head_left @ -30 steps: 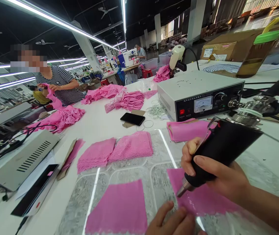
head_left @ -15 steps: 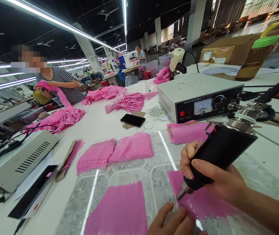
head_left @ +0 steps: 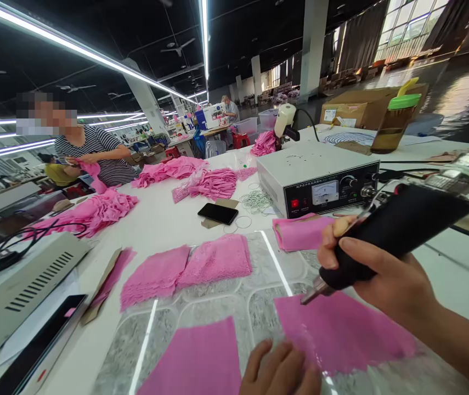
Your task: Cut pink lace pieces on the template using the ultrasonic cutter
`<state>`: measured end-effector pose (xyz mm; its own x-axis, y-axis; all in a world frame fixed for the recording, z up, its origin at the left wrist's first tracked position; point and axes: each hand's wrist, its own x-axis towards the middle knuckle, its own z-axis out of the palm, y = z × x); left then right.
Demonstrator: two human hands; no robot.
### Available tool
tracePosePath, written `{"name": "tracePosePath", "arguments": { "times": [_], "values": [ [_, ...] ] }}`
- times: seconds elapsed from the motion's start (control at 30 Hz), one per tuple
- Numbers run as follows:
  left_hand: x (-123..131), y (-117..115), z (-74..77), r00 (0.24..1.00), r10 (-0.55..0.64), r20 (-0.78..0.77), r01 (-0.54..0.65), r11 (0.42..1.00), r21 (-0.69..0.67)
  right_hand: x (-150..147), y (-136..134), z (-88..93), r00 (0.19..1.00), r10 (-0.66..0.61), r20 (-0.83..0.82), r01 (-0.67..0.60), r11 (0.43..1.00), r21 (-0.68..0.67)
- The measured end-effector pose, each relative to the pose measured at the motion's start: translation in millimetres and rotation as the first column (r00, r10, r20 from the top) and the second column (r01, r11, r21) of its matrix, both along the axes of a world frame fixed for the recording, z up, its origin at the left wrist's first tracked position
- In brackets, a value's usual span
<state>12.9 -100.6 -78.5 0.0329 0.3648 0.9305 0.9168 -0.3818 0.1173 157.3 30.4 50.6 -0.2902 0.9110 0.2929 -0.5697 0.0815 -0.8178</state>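
My right hand (head_left: 386,274) is wrapped round the black body of a handheld ultrasonic welding gun (head_left: 402,233). Its metal tip points down and left, over the top edge of a pink fabric piece (head_left: 341,334); I cannot tell whether it touches. By the lower left edge of that piece rests my left hand (head_left: 281,367), palm down, fingers loosely bent and holding nothing visible. A second pink fabric piece (head_left: 197,359) lies flat on the grey patterned mat (head_left: 234,304), left of my left hand. Two stacks of cut pink fabric (head_left: 218,262) sit behind it.
The welder's control box (head_left: 316,170) stands behind the gun, with folded pink fabric (head_left: 302,233) before it. A black phone (head_left: 218,213) lies mid-table. Another grey box (head_left: 32,288) is at left. Across the table, a person in stripes (head_left: 94,151) handles pink fabric.
The welding gun in my right hand has risen off the fabric's lower left area to its top edge. My left hand has drawn back slightly, and the view has shifted a little.
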Motion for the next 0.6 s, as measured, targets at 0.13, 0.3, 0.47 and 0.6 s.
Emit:
{"name": "tracePosePath", "arguments": {
  "times": [0.13,0.3,0.47,0.6],
  "values": [
    [-20,7,-10.9,0.968,-0.013,-0.250,-0.014,0.994,-0.105,7,6,-5.7,0.997,-0.073,0.019,0.072,0.996,0.048],
    [-25,13,-9.1,0.946,0.034,-0.322,-0.102,0.975,-0.198,10,7,-24.1,0.994,-0.075,0.080,0.072,0.997,0.042],
    [-26,10,-4.0,0.931,0.019,-0.364,-0.130,0.950,-0.285,10,8,-28.6,0.992,-0.055,0.112,0.050,0.997,0.050],
    [-26,9,-3.7,0.933,0.028,-0.360,-0.141,0.946,-0.293,7,7,-28.3,0.990,-0.058,0.130,0.054,0.998,0.036]
  ]
}}
